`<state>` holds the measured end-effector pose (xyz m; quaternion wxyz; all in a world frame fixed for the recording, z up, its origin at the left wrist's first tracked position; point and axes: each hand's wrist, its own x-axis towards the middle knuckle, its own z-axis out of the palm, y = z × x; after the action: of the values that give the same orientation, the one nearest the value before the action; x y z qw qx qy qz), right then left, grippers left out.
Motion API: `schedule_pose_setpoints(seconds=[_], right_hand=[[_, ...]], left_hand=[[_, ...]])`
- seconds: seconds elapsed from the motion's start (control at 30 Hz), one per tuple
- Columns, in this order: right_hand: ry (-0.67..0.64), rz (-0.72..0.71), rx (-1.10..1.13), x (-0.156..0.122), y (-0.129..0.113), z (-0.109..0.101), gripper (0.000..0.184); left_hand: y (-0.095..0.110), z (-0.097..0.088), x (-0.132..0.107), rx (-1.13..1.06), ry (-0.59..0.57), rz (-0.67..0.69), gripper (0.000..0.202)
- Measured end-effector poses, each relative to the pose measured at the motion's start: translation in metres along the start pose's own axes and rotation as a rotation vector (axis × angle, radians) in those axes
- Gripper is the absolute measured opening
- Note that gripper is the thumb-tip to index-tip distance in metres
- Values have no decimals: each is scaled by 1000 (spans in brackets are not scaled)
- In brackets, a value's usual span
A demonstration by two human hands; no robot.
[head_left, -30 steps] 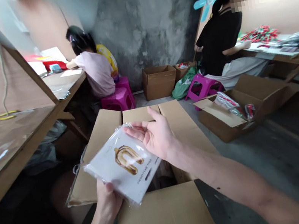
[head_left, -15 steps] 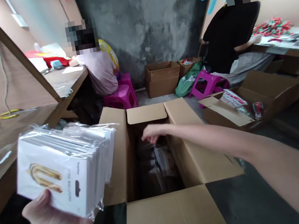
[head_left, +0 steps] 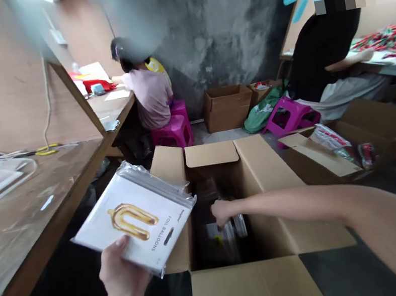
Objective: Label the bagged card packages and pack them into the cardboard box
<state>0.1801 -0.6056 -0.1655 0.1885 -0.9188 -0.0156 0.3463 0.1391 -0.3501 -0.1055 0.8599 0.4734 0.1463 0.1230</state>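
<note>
head view: left hand [head_left: 123,276] is holding balloon packs [head_left: 138,222]; right hand [head_left: 221,212], grip unclear, is hovering just above packets [head_left: 235,227] in the box [head_left: 263,169].

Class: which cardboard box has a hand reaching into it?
The nearest box, flaps spread: the right hand dips inside. Neither the wall box nor the side box has one.
</note>
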Motion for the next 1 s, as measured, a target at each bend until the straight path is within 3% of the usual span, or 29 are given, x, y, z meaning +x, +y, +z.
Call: schedule_pose_setpoints(seconds=[0.1,0.27,0.4,0.53,0.63,0.8,1.0], right_hand=[[49,33,155,-9,16,-11,28],[282,-19,592,-76,57,-35,39],[348,-187,904,-135,57,-44,56],[312,-381,1216,-172,47,-43,41],[242,-473,1382,-183,43,-42,39],[145,-470,1466,-186,41,-33,42],[100,-549,1599,-191,32,-22,43]], left_hand=[[-4,4,1,6,0,-20,55],[-3,5,-2,45,-115,31,66],[6,4,-1,111,-140,215,71],[17,15,-2,94,-132,298,59],[21,21,-2,75,-128,303,51],[8,18,1,190,-136,332,48],[-7,16,-4,268,-176,407,61]])
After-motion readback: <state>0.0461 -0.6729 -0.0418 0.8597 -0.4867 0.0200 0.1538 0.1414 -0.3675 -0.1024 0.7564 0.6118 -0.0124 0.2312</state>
